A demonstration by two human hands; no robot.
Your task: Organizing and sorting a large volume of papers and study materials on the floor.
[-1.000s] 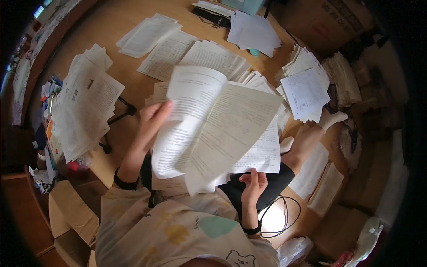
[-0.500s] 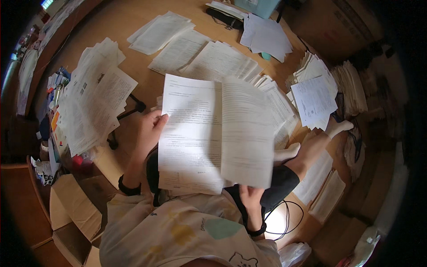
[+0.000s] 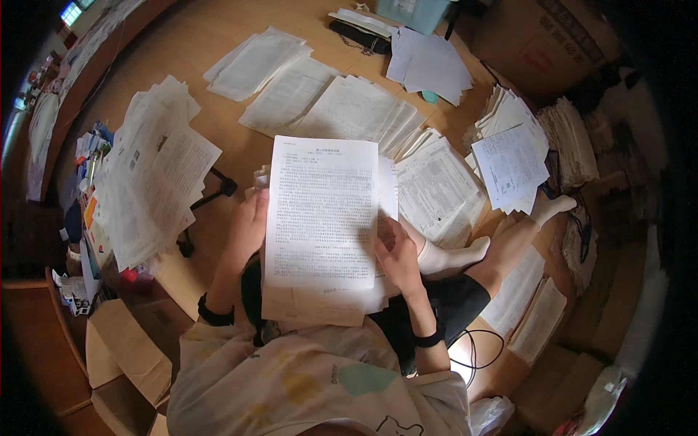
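Observation:
A printed paper sheet [image 3: 323, 218] lies upright on top of a small stack of papers over my lap. My left hand [image 3: 249, 221] grips the stack's left edge, its fingertips hidden behind the sheets. At the right edge my right hand [image 3: 397, 254] has its fingers bent and its thumb against the printed sheet. Below the top sheet, the lower edge of another paper [image 3: 313, 307] sticks out. More white page edges show behind the right side, near the right fingers.
Fanned paper piles lie on the wooden floor ahead [image 3: 356, 109], at left [image 3: 153, 174] and at right [image 3: 512, 167]. An open cardboard box [image 3: 127, 349] stands at lower left. My socked foot [image 3: 458, 256] lies beside a pile. A black cable [image 3: 476, 349] loops at lower right.
The page that stood turned out to the right now lies flat over the stack. My right hand has moved up from the lower corner to the right edge; my left hand keeps its grip.

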